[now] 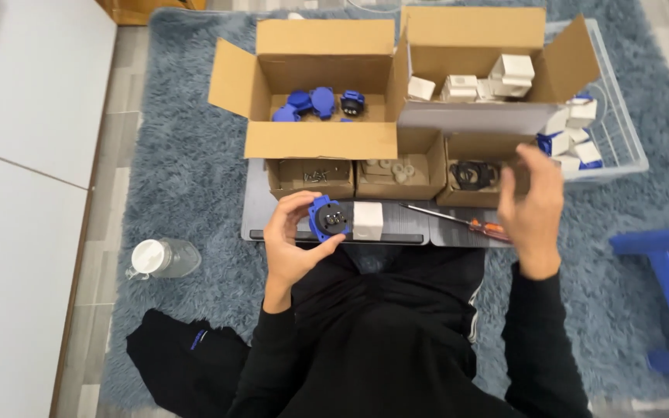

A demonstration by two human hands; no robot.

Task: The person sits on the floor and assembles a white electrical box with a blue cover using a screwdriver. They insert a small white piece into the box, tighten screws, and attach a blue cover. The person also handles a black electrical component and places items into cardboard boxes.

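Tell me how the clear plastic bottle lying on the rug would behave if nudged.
The clear plastic bottle lies on its side, so its round body could roll, though the shaggy blue-grey rug would probably stop it quickly. It looks mostly empty, so likely light. Thin clear walls suggest it would dent under a firm squeeze.

The socket [344, 220] is a blue round-faced part with a dark centre joined to a white square block, lying sideways (blue end left), held above the grey board [261, 209], just before the small boxes [310, 178].
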